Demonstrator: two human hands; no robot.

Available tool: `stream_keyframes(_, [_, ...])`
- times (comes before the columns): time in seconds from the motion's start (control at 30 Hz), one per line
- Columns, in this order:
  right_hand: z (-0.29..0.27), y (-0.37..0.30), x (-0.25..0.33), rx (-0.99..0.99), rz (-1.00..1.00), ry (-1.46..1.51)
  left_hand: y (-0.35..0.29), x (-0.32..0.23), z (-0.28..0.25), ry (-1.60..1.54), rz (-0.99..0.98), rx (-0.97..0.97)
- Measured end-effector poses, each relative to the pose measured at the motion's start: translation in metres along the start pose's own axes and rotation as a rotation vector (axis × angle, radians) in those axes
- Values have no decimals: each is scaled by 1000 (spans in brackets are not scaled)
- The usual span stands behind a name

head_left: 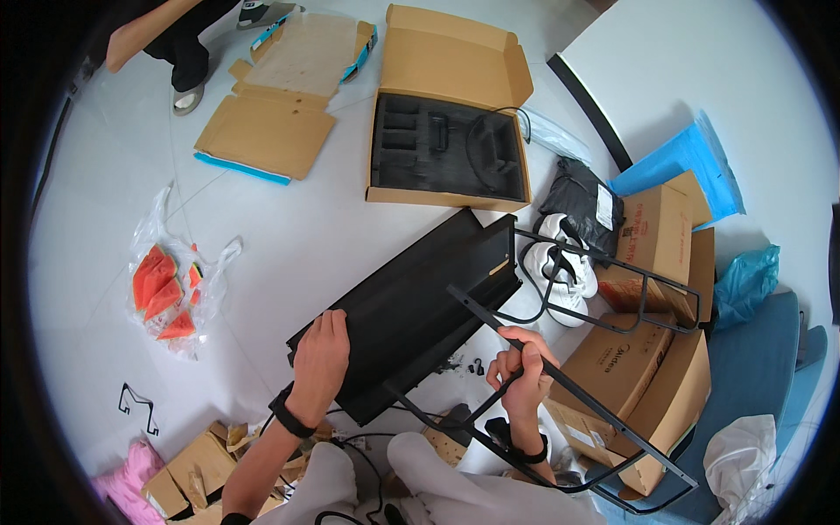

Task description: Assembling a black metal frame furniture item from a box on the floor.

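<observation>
A long black metal panel (402,297) with raised edges lies slanted on the floor in front of me. My left hand (322,357) is closed on its near left end, the fingers bent over the edge. In my right hand (525,372) is a black metal frame (604,411) of flat bar and bent tube, gripped by the bar. This frame tilts over my legs, one bar end above the panel's right part. Another black tube frame (643,276) extends right from the panel's far end. Small black pieces (476,367) lie beside the panel.
An open cardboard box (455,194) with black foam stands ahead, near flattened cardboard (262,131). Watermelon slices (157,280) sit on a plastic bag at left. White shoes (560,271) and cartons (621,350) crowd the right. Another person's foot (186,98) is at far left.
</observation>
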State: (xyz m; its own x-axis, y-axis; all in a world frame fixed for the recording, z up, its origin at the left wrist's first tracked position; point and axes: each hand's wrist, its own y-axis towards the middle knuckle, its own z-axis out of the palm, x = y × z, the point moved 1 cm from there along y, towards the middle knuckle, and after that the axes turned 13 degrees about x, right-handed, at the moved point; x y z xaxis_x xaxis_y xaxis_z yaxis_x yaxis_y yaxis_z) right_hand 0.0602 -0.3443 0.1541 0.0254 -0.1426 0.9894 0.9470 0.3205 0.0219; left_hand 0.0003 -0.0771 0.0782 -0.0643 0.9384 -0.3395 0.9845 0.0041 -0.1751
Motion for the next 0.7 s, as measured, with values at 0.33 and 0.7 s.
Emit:
stream_keyframes(0.33, [-5,-11,-1,-56,-47,11,-43,-57,-10,49,148,12])
stream_keyframes(0.7, [-3,-17,-1,-73,-143,-86,-18,-11,-34,282,174,-54])
